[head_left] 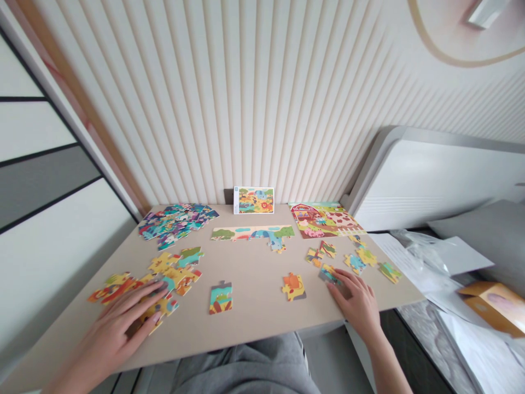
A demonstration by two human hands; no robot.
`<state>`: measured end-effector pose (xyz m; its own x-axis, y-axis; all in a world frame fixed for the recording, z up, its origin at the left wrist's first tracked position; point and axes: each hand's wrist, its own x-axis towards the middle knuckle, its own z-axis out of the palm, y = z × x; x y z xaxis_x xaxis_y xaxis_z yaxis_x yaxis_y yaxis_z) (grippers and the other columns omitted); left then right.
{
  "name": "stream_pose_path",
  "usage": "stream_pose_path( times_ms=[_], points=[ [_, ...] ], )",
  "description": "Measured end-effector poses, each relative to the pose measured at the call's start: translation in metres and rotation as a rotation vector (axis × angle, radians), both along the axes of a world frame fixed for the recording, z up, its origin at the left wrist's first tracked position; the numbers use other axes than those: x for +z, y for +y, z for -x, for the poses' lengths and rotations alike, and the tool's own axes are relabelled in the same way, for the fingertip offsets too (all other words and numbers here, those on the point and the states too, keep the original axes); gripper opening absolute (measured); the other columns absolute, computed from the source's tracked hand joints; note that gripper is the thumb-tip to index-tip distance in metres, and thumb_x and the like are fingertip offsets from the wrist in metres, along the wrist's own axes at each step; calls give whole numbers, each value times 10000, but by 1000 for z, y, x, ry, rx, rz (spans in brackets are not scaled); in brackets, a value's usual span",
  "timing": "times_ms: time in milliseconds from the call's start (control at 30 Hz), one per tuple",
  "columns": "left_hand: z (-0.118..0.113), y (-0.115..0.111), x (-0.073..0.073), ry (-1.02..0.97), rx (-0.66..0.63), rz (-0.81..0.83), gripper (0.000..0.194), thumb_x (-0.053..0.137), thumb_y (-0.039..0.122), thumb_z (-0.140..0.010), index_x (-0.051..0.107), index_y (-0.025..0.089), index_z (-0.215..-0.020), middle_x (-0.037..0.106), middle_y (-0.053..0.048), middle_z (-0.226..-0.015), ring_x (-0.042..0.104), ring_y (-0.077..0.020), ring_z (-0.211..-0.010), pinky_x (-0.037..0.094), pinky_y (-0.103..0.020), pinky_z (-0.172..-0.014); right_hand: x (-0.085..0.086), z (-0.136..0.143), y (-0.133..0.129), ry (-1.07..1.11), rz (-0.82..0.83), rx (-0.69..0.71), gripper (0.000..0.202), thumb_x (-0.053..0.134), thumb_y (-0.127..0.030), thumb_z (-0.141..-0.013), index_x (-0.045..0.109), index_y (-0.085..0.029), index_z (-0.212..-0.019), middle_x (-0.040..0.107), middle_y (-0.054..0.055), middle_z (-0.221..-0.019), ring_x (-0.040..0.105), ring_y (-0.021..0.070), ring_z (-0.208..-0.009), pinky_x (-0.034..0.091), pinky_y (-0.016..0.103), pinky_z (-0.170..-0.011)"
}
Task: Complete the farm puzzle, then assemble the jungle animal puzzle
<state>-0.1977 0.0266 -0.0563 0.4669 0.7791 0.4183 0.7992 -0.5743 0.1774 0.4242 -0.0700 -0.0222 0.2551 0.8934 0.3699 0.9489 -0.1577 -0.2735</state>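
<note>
My left hand lies with its fingers spread over a cluster of yellow and orange puzzle pieces at the left of the table. My right hand has its thumb and fingertips on a blue and yellow piece at the right. Between the hands lie a crocodile piece and an orange piece, apart from each other. Behind them is a joined strip with a blue elephant part hanging from its right side. A picture card stands upright against the wall.
Purple and teal pieces are heaped at the back left of the table. An assembled farm puzzle lies at the back right, with loose pieces in front. Papers and an orange box are beyond the right edge.
</note>
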Motion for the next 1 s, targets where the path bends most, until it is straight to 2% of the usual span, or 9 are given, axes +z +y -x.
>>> stream_pose_path(
  times_ms=[300,567,767,1000],
  points=[
    [-8,-6,9,-22,8,-37,435,632,455,-954,669,364,-1377,636,-31,-1470,619,-284,-1337,503,-422,-1145,-6,-5,1,-6,-15,-9,513,501,-688,-950,749,-333,-1226,693,50,-1381,608,331,-1261,458,509,-1024],
    [-7,-10,8,-97,80,-73,205,632,402,-980,747,302,-1119,714,-53,-1317,678,-260,-1197,516,-422,-1084,-11,-11,2,-5,8,-11,510,505,-715,-943,727,-365,-1240,669,16,-1427,592,327,-1304,452,508,-1000],
    [-11,-8,13,-116,198,-99,289,631,437,-973,708,267,-1193,722,-84,-1276,676,-277,-1184,509,-445,-1089,-16,-15,2,-21,6,-14,530,507,-732,-928,709,-378,-1267,655,3,-1449,588,341,-1313,450,523,-990],
    [-20,-14,22,-90,186,-80,339,633,457,-980,681,276,-1263,717,-84,-1296,643,-283,-1249,485,-452,-1115,-20,-20,2,-29,6,-22,521,528,-735,-908,696,-410,-1278,645,-24,-1462,587,358,-1319,449,554,-1004]
  ],
)
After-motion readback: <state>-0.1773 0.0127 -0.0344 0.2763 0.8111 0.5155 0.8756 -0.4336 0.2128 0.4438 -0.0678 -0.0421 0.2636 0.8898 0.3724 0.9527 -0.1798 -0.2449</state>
